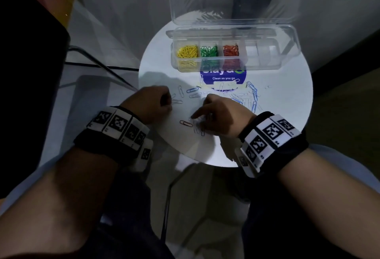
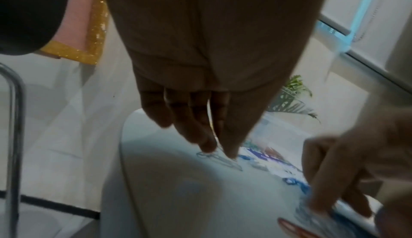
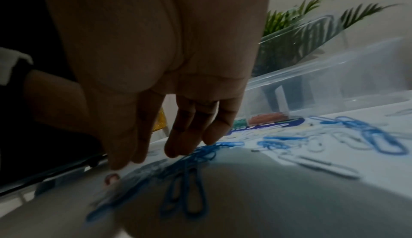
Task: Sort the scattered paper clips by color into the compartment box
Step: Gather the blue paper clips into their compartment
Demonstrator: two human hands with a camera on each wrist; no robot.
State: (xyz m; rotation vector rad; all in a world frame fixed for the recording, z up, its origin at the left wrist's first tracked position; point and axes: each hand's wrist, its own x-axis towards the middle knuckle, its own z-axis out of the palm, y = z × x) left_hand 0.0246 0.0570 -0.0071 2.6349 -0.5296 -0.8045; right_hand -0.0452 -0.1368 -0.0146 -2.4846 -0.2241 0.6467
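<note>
- The round white bench carries a clear compartment box at its far side, lid standing open.
- Three compartments at the box's left end hold sorted clips: yellow clips, then green clips, then red clips; the compartments to the right look unfilled.
- Blue and white paper clips lie scattered on the bench in front of the box, partly over a blue sticker.
- A single red clip lies near the front edge, just beside a small bunch of blue clips.
- The right hand reaches down with fingers nearly straight, its fingertips touching that blue bunch.
- The left hand points its fingers down onto pale clips at the bench's left; it seems to press rather than pinch them, though blur leaves this unsure.
</note>
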